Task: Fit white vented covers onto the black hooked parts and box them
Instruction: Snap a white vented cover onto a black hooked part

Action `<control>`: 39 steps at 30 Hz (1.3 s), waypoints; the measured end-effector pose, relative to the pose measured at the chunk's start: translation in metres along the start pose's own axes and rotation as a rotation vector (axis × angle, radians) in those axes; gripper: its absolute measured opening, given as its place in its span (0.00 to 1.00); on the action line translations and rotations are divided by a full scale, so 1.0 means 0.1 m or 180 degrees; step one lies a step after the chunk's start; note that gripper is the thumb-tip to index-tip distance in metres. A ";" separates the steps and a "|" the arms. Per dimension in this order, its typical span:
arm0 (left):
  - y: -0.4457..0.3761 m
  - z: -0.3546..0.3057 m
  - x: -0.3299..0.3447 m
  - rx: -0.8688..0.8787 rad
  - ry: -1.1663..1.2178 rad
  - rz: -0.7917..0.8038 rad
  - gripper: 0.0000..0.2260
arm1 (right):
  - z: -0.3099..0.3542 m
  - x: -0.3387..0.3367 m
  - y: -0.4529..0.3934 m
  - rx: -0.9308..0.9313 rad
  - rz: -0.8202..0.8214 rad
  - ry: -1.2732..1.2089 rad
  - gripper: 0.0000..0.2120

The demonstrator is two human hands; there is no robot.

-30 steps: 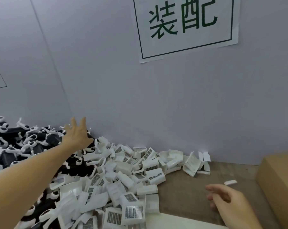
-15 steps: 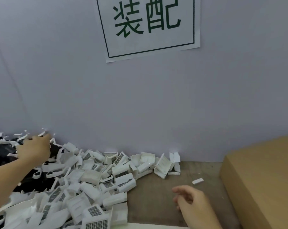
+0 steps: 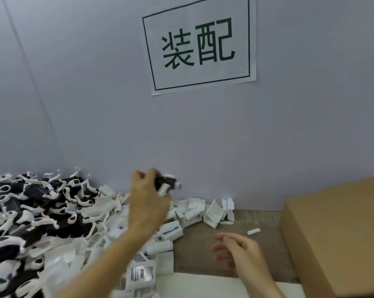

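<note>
Gripping black hooked part [image 3: 165,183], left hand [image 3: 148,198]; right hand [image 3: 238,251] apart below.

We lifted our left hand [image 3: 148,203] off the black pile [image 3: 31,211], gripping one black hooked part [image 3: 166,183] above the white covers [image 3: 171,230].

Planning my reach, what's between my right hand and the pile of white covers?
Head view: only bare brown tabletop separates the right hand from the white covers.

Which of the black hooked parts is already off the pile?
Only the black hooked part that the left hand grips in the air near the grey wall; all the others still lie heaped in the pile of black hooked parts on the left.
</note>
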State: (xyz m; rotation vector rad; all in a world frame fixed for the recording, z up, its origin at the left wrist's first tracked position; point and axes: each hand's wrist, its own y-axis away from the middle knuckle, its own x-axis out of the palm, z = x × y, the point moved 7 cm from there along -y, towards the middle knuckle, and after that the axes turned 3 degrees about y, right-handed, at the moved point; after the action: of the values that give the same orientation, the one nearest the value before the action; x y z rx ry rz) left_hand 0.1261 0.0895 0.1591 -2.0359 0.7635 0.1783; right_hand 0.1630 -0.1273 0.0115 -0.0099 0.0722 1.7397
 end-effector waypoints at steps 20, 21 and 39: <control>1.40 -0.10 1.36 -0.2766 0.3551 0.1194 0.20 | 0.13 -0.14 -0.02 -0.0493 0.0299 -0.0730 0.14; 1.40 -0.08 1.34 -0.2844 0.3636 0.1156 0.21 | 0.14 -0.09 0.00 -0.0552 0.0395 -0.0538 0.15; 1.35 0.05 1.29 -0.2824 0.3579 0.0740 0.13 | 0.27 0.06 0.07 -0.1580 -0.0337 0.1833 0.18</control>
State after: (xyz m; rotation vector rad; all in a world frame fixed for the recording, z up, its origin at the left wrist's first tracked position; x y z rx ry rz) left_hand 0.1515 -0.0154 0.0065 -2.8398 1.8497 -0.6874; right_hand 0.1555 -0.1209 0.0382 -0.8629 0.0575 1.5631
